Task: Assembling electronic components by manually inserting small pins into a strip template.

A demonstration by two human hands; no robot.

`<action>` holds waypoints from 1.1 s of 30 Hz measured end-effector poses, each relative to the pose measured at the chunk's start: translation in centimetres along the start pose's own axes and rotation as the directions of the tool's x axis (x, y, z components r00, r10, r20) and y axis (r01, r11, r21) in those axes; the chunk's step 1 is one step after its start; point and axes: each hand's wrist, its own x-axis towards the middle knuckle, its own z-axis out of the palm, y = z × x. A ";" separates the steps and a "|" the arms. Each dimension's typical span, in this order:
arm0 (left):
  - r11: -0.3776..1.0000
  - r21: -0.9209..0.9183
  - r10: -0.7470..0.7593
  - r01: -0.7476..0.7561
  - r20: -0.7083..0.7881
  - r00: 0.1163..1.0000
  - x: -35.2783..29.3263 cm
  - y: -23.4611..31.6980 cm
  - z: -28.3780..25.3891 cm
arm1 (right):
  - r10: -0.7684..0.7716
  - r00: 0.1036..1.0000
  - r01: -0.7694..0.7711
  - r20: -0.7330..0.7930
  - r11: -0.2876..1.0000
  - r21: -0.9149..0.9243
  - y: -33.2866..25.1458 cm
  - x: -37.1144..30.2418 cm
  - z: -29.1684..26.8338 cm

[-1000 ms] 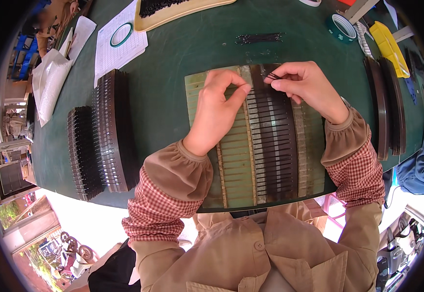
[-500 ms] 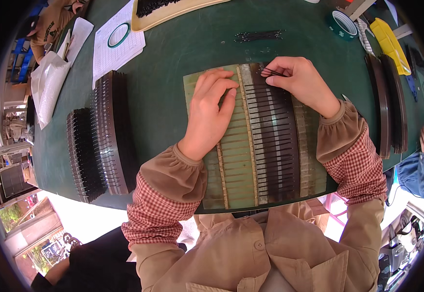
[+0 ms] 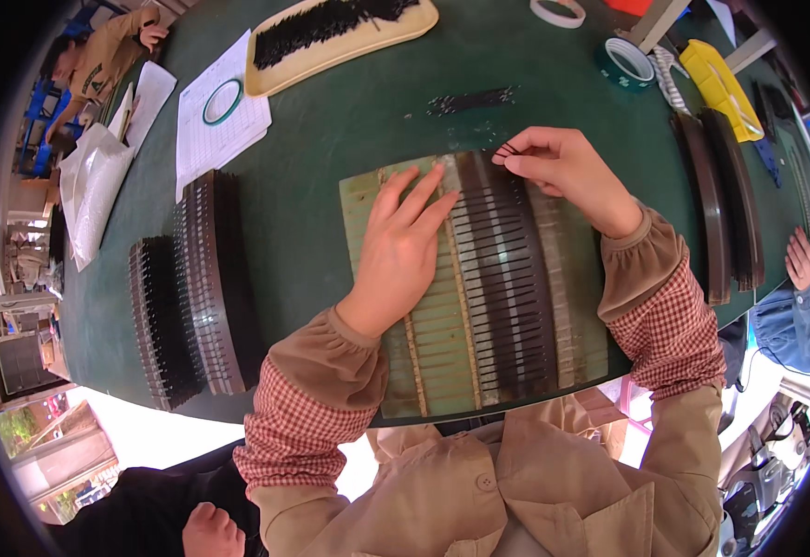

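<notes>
A green jig board (image 3: 357,200) lies on the table in front of me, with grooves and narrow lengthwise bars. Along it runs a dark strip (image 3: 537,325) crossed by a row of thin black pins. Spread fingers of my left hand (image 3: 396,251) rest on the board's upper left part and hold nothing. My right hand (image 3: 572,176) pinches a few thin black pins (image 3: 510,148) between thumb and fingers at the strip's far end. Beyond the board lies a loose bunch of similar black pins (image 3: 473,99).
At left stand stacked dark strips (image 3: 215,288) with pins. A cream tray (image 3: 264,85) of black pieces sits at the back, beside papers (image 3: 224,130) and a tape roll (image 3: 222,101). Right are more dark strips (image 3: 707,213), a green tape roll (image 3: 626,63) and a co-worker's hand (image 3: 802,260).
My left hand's fingers have spread from a curled pose. My right hand still pinches pins at the strip's far end. The view has shifted, showing more of the tray and another hand at lower left.
</notes>
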 end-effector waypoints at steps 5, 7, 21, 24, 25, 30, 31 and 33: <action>0.999 -0.002 -0.048 0.048 0.004 0.999 -0.2 0.1 -0.3 | -0.063 0.993 0.031 0.100 0.955 0.295 -1.2 -2.3 -1.6; 0.998 0.011 -0.070 0.070 0.027 0.997 -0.3 0.2 -0.4 | -0.070 0.990 0.024 0.125 0.941 0.337 -1.4 -3.3 -1.9; 0.990 -0.067 -0.123 0.122 -0.006 0.992 0.0 0.6 -0.6 | -0.120 0.993 0.108 0.024 0.950 0.292 -2.8 -6.1 -2.8; 0.985 -0.096 -0.147 0.143 -0.037 0.988 -0.2 0.4 -0.7 | -0.110 0.994 0.103 0.015 0.961 0.258 -2.8 -5.9 -2.7; 0.985 -0.097 -0.146 0.140 -0.061 0.987 -0.3 0.3 -0.7 | -0.117 0.993 0.112 0.012 0.969 0.219 -2.6 -5.6 -2.8; 0.976 -0.143 -0.185 0.166 -0.136 0.973 -0.2 0.3 -0.8 | -0.043 0.999 0.039 0.029 0.991 0.132 -1.7 -0.7 -3.3; 0.980 -0.136 -0.163 0.144 -0.149 0.975 0.0 0.4 -0.8 | -0.122 0.991 0.121 -0.048 0.992 -0.022 -1.6 0.9 -3.3; 0.984 -0.130 -0.139 0.118 -0.171 0.975 0.1 0.4 -0.9 | -0.218 0.971 0.198 -0.101 0.964 -0.177 -1.4 4.2 -3.3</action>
